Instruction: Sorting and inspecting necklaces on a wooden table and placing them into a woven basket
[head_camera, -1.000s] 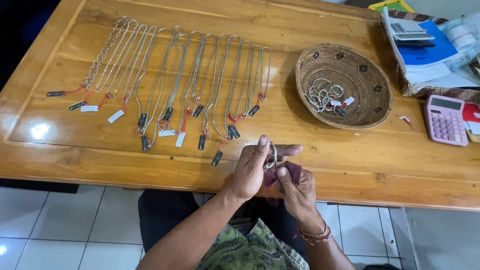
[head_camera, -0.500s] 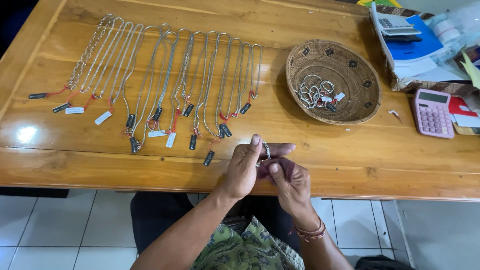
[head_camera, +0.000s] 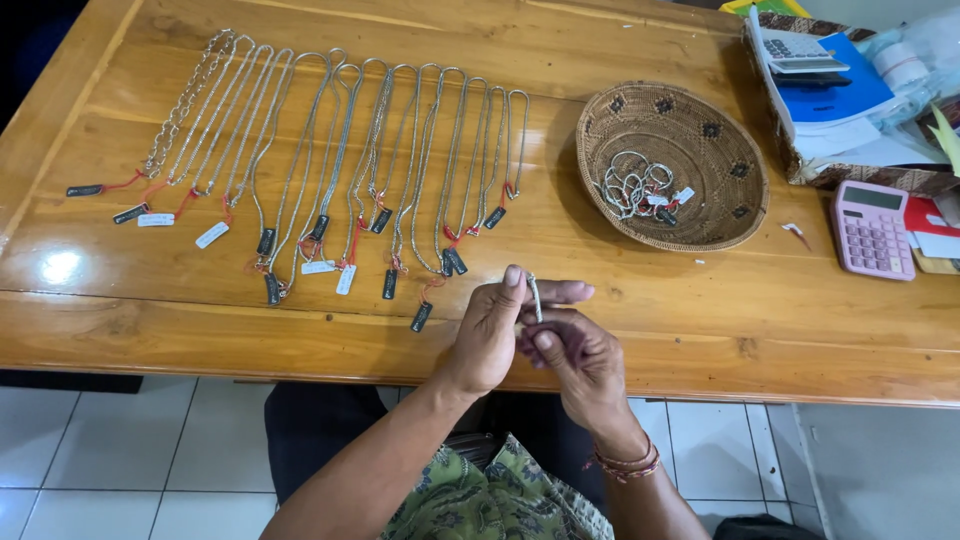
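Holding silver chain (head_camera: 535, 296), basket (head_camera: 735, 215) of chains (head_camera: 630, 188)

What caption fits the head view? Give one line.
Both hands, left hand and right hand, pinch a silver chain above the wooden table.

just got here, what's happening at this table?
A seated person holds a small silver chain piece between both hands, left hand and right hand, over the near edge of a wooden table. A row of tagged silver chains lies spread out on the table. A woven basket holds more pieces. A pink calculator sits at the right.
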